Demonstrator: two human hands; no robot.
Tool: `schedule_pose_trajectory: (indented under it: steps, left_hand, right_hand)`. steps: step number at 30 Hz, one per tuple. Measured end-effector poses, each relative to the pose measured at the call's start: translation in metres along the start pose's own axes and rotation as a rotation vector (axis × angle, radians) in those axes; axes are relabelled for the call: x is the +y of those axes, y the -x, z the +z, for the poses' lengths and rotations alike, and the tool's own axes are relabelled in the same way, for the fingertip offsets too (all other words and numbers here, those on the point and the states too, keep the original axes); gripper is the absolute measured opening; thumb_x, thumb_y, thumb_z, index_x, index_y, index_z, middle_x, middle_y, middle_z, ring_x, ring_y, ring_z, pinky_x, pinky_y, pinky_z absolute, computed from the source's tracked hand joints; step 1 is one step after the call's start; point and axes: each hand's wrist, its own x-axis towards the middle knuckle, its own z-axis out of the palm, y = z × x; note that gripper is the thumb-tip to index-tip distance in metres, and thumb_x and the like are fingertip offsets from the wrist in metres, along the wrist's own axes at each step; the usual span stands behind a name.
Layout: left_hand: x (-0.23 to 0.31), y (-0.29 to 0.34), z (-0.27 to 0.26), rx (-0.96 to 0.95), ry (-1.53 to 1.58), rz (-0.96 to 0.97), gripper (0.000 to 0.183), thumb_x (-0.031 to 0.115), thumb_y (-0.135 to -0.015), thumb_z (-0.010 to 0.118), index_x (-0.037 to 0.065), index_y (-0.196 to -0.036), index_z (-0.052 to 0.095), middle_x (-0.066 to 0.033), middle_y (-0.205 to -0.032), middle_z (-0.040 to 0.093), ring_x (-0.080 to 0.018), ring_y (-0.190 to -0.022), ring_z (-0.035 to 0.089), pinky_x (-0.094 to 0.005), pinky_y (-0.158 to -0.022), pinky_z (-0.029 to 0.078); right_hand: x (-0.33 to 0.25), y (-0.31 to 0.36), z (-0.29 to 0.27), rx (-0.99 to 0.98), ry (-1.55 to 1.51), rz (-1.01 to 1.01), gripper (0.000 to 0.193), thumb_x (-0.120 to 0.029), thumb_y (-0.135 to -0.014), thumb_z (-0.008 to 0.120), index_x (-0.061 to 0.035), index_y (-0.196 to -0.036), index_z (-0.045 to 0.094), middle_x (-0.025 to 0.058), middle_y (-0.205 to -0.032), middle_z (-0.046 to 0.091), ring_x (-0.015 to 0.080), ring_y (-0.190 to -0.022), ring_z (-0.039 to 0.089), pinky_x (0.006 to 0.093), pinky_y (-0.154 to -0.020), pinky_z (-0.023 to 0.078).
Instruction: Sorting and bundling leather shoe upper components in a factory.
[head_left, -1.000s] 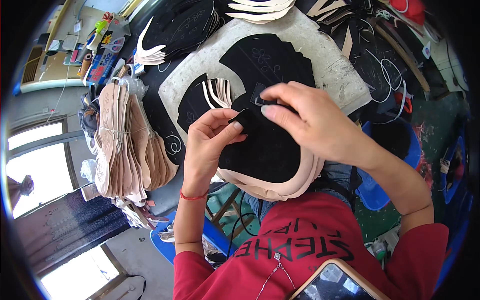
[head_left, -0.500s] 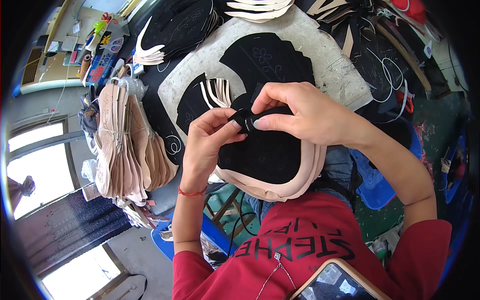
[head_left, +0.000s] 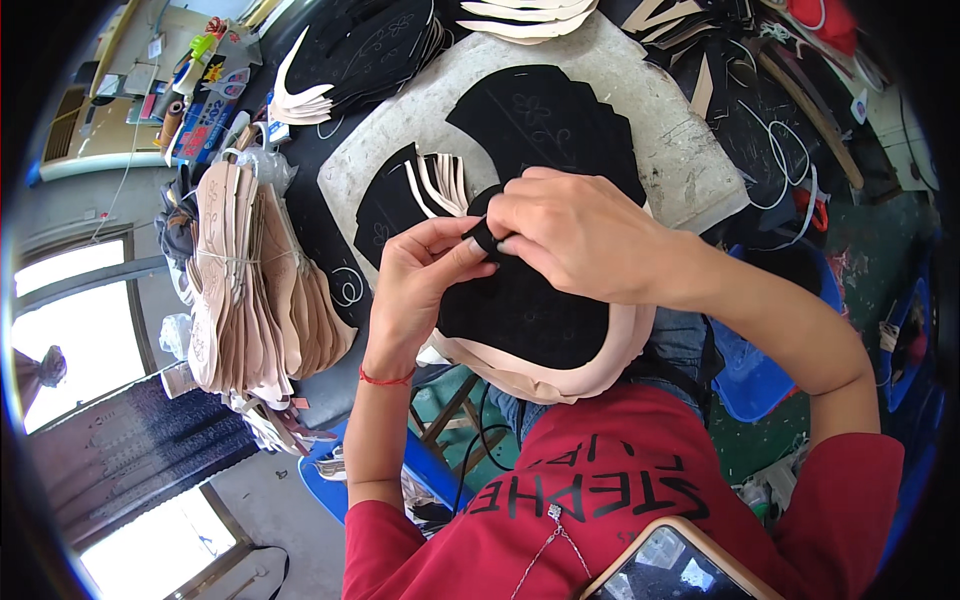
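My left hand (head_left: 425, 275) and my right hand (head_left: 575, 235) meet over a stack of black shoe-upper pieces (head_left: 520, 315) that rests on my lap with a beige backing layer (head_left: 590, 370) under it. Both hands pinch the same small black strip (head_left: 486, 236) at the stack's upper left edge, thumbs and forefingers closed on it. A red thread bracelet circles my left wrist.
A grey worn board (head_left: 680, 150) carries more black pieces (head_left: 545, 125) and a fan of beige strips (head_left: 440, 185). A tied bundle of beige uppers (head_left: 250, 290) stands at my left. Black pieces (head_left: 365, 45), cords and tools crowd the far table. A phone (head_left: 670, 570) hangs at my chest.
My right hand has drawn in leftward to meet my left hand, and both now pinch the small black strip together at the stack's edge.
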Motion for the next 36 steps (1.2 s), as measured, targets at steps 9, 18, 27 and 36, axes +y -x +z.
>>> schedule_pose_trajectory:
  steps: [9,18,27,36]
  left_hand:
    - [-0.002,0.005,0.011,0.002,-0.184,0.142,0.026,0.0,-0.091,0.053,-0.007,-0.115,0.058,-0.0121,-0.098,0.065,-0.0157,-0.085,0.065,-0.0239,-0.078,0.054]
    - [0.007,0.006,0.011,0.049,-0.2,0.151,0.028,-0.001,-0.092,0.048,-0.008,-0.118,0.055,-0.0117,-0.102,0.064,-0.0159,-0.085,0.065,-0.024,-0.078,0.053]
    - [0.008,0.005,0.013,0.075,-0.179,0.126,0.024,0.005,-0.094,0.052,-0.006,-0.114,0.059,-0.0066,-0.092,0.062,-0.0109,-0.081,0.063,-0.0223,-0.076,0.055]
    - [0.001,0.002,0.016,0.046,-0.18,0.115,0.024,0.004,-0.094,0.051,-0.007,-0.113,0.059,-0.0085,-0.097,0.063,-0.0115,-0.082,0.063,-0.0229,-0.075,0.055]
  right_hand:
    - [0.016,-0.022,-0.008,-0.221,-0.341,-0.016,0.014,-0.004,-0.074,0.067,0.0012,-0.08,0.056,0.0182,-0.07,0.061,0.0359,-0.073,0.061,0.0406,-0.065,0.046]
    - [0.02,-0.017,-0.007,-0.165,-0.278,-0.193,0.012,0.002,-0.073,0.056,0.0025,-0.084,0.055,0.0207,-0.074,0.062,0.0395,-0.075,0.061,0.0417,-0.065,0.048]
    - [0.018,-0.011,-0.008,-0.059,-0.168,-0.101,0.013,0.001,-0.075,0.056,0.0028,-0.088,0.055,0.0213,-0.075,0.063,0.0396,-0.075,0.063,0.0442,-0.066,0.05]
    - [0.017,-0.009,0.001,-0.185,-0.238,-0.053,0.015,-0.002,-0.076,0.057,0.0004,-0.091,0.058,0.0218,-0.076,0.063,0.0397,-0.075,0.062,0.0452,-0.069,0.05]
